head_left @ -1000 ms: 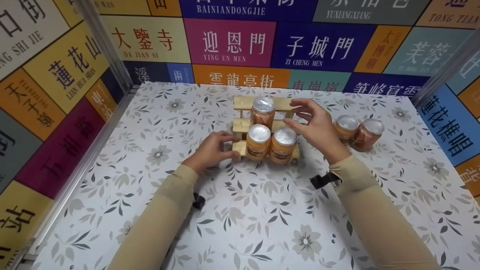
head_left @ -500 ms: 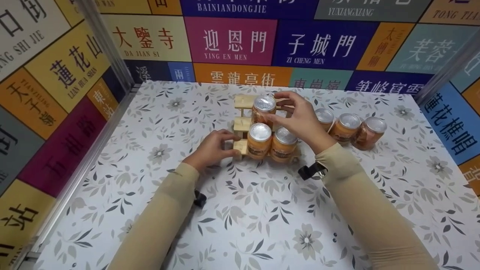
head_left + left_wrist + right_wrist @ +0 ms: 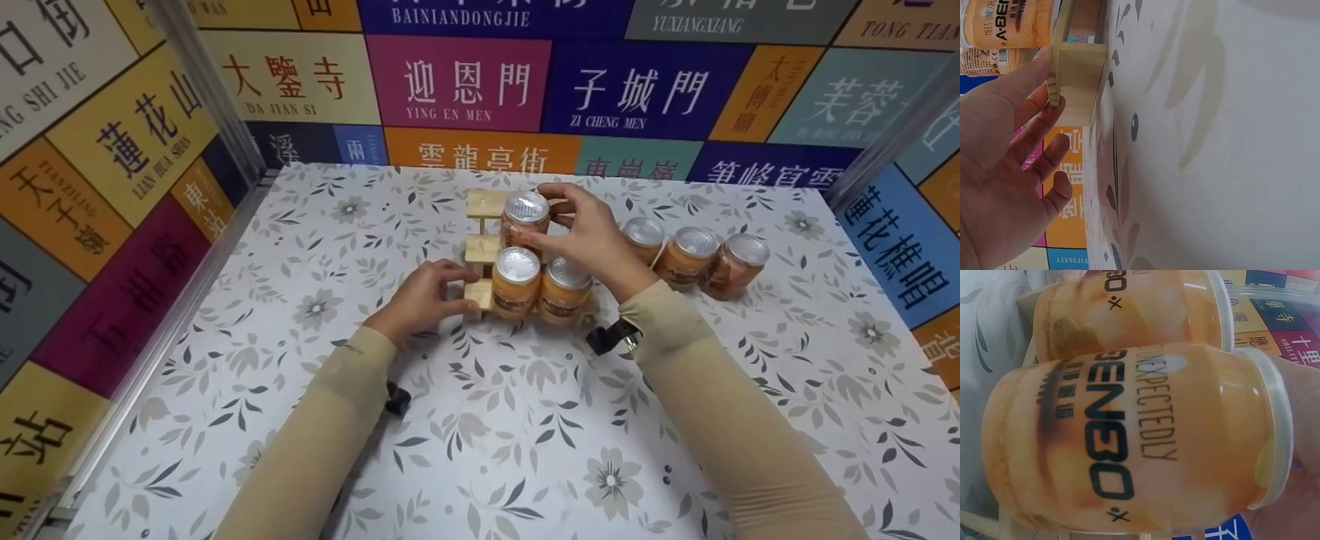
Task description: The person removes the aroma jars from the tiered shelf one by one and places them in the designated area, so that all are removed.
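Note:
A small wooden stepped rack [image 3: 481, 247] stands on the table, holding several orange-labelled cans with silver lids. Two of them, a left can [image 3: 516, 285] and a right can [image 3: 565, 292], stand upright on the lowest step. Behind them an upper can [image 3: 525, 217] is upright, its base hidden by the front left one. My right hand [image 3: 589, 232] holds this upper can, thumb in front and fingers behind. With thumb and fingertips, my left hand [image 3: 420, 300] pinches the left end of the lowest step [image 3: 1081, 62]. The right wrist view is mostly filled by a can [image 3: 1140, 439].
Right of the rack, three more cans stand in a row: a near one [image 3: 642, 236] partly behind my right hand, a middle one [image 3: 684, 259] and an outer one [image 3: 733, 266]. A floral cloth [image 3: 480, 450] covers the table. Printed panels [image 3: 461, 82] rise at the back.
My right hand has moved left, from the rack's right end to the upper can, and closed round it. A third can beside the rack has come into sight. The left hand stays put.

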Action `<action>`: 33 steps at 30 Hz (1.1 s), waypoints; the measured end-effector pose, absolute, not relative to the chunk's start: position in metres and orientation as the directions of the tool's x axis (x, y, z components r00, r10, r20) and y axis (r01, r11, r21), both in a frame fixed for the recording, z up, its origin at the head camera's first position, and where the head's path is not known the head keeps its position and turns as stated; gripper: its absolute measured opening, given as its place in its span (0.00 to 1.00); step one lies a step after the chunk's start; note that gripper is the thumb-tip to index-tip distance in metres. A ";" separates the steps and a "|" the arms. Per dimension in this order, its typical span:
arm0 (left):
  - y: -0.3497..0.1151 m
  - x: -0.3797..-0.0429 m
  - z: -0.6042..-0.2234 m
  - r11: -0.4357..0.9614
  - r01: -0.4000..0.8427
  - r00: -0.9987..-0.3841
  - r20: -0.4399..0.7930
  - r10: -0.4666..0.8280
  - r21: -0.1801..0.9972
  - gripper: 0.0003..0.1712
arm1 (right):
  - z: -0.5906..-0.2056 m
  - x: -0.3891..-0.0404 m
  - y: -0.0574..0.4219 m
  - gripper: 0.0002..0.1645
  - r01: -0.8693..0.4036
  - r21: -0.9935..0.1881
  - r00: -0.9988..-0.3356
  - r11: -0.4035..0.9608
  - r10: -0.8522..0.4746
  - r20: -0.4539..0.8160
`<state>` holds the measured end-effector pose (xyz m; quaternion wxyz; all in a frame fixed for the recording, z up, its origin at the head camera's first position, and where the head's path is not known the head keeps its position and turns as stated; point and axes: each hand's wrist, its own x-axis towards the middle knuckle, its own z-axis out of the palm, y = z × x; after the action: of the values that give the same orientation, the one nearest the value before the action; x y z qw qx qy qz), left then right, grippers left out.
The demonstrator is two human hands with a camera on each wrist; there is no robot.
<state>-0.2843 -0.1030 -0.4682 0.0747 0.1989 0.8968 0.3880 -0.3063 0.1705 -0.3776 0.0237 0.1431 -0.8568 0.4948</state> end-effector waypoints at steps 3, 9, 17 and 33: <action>-0.102 -0.284 -0.467 0.622 0.296 -0.909 0.015 0.416 0.725 0.29 | -0.377 -0.307 0.172 0.45 -0.263 -0.829 -0.959 0.494 -0.228 0.169; -0.103 -0.284 -0.466 0.619 0.312 -0.907 0.033 0.420 0.721 0.28 | -0.376 -0.308 0.170 0.41 -0.298 -0.804 -0.952 0.514 -0.217 0.214; -0.102 -0.283 -0.466 0.628 0.285 -0.916 0.012 0.402 0.724 0.28 | -0.377 -0.306 0.172 0.38 -0.390 -0.760 -0.920 0.519 -0.184 0.346; -0.103 -0.282 -0.469 0.611 0.301 -0.910 0.029 0.414 0.732 0.28 | -0.374 -0.297 0.205 0.37 -0.381 -0.808 -0.913 0.449 -0.046 0.405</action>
<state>-0.2822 -0.1033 -0.4690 0.0715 0.1999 0.8946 0.3932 -0.2968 0.2045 -0.3740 0.1646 0.1279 -0.8350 0.5093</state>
